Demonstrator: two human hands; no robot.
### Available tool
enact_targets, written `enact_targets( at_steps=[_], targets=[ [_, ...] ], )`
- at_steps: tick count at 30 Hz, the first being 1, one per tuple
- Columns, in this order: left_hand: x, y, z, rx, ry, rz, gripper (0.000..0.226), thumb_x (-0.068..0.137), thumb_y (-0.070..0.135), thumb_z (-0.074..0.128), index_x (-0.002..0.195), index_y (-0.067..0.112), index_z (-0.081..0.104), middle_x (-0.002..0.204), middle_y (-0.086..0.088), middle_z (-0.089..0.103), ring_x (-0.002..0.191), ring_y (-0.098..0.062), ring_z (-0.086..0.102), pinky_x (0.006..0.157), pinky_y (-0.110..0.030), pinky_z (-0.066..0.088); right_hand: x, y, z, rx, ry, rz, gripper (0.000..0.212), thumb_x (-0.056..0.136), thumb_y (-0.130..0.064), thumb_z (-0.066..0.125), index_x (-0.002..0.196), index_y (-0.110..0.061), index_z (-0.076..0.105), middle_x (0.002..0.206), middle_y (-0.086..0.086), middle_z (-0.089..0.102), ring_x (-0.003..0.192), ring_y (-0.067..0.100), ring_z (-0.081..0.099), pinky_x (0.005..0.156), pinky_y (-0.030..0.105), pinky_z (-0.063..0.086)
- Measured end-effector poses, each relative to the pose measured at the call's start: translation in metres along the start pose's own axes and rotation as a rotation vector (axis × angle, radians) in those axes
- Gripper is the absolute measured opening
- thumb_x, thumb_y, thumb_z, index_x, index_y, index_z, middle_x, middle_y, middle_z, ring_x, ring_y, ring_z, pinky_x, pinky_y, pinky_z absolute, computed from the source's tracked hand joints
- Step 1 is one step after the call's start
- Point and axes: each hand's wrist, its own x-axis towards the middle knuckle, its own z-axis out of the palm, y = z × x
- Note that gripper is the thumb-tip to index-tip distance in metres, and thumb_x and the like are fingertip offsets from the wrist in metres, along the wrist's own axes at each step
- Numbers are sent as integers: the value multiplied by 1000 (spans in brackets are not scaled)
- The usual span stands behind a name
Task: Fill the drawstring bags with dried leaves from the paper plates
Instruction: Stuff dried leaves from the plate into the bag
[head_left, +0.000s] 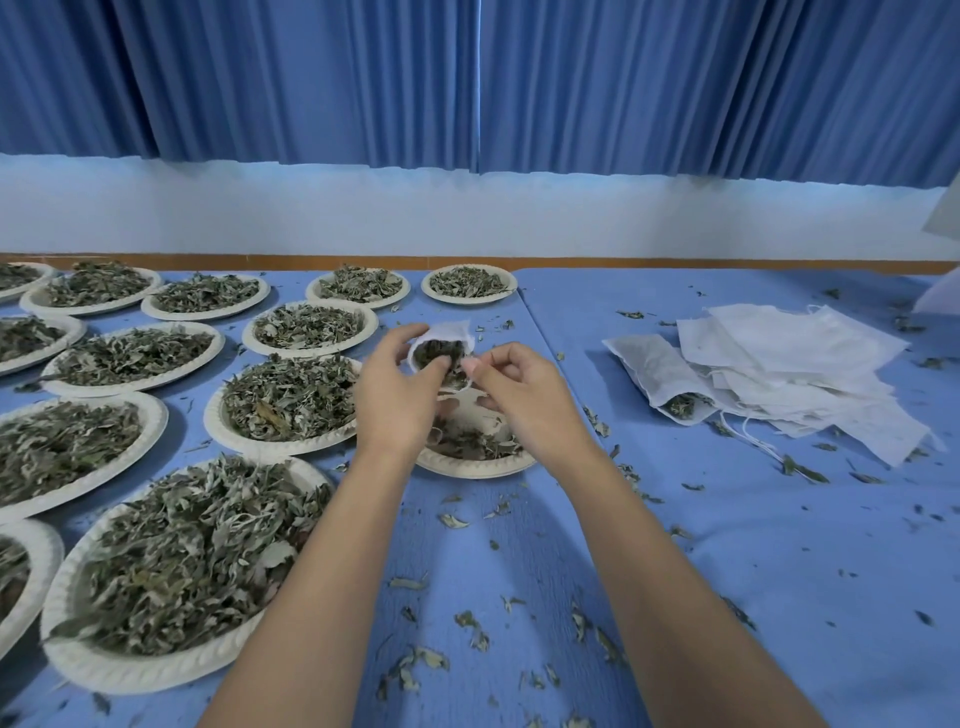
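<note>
A small white drawstring bag (451, 332) hangs over a paper plate (475, 465) that holds only a thin layer of dried leaves. The bag's mouth faces me and dark leaves show inside it. My left hand (397, 392) grips the bag's left rim, fingers curled round the cloth. My right hand (524, 395) pinches the right rim between thumb and fingertips. Several paper plates heaped with dried leaves, such as the plate (156, 587) nearest me, cover the left of the blue table.
A pile of flat white bags (795, 374) lies at the right, with one filled bag (662, 382) against its left side. Loose leaf bits are scattered over the blue tablecloth (727, 545). A white wall and blue curtains stand behind the table.
</note>
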Motion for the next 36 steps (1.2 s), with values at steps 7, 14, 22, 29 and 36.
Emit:
enact_targets(
  at_steps=[7, 14, 22, 29, 36],
  targets=[
    [3, 3, -5, -283, 106, -131, 29, 99, 11, 49, 124, 16, 62, 85, 1, 57, 67, -18, 64, 63, -24, 58, 0, -15, -28, -828, -221, 69, 25, 79, -41, 69, 101, -27, 69, 96, -14, 58, 94, 3, 50, 62, 18, 38],
    [-1, 11, -9, -7, 133, 44, 31, 101, 21, 43, 126, 23, 61, 84, 2, 68, 71, -11, 70, 70, -38, 53, 0, -15, -13, -979, -326, 91, 26, 78, -17, 77, 104, -18, 73, 86, -6, 52, 84, 13, 51, 68, 21, 40],
    [8, 14, -15, 41, 177, 190, 30, 100, 23, 46, 125, 31, 61, 54, 7, 55, 47, -16, 42, 48, -26, 35, 8, 6, 3, -809, -1, -28, 24, 84, -19, 71, 108, -15, 71, 104, 7, 70, 100, 20, 63, 84, 29, 50],
    [11, 11, -20, -9, 155, 119, 29, 100, 22, 47, 123, 27, 63, 39, 12, 49, 45, -15, 39, 49, -24, 34, 11, 8, -7, -828, -40, -32, 40, 98, -25, 43, 138, -22, 50, 134, 9, 56, 113, 23, 57, 90, 31, 44],
    [10, 17, -22, 40, 139, 161, 29, 100, 24, 47, 123, 31, 62, 54, 8, 57, 51, -20, 46, 51, -26, 37, 10, 3, 4, -766, -407, 32, 51, 96, -19, 47, 146, -24, 37, 148, 0, 42, 127, 19, 44, 78, 16, 32]
  ],
)
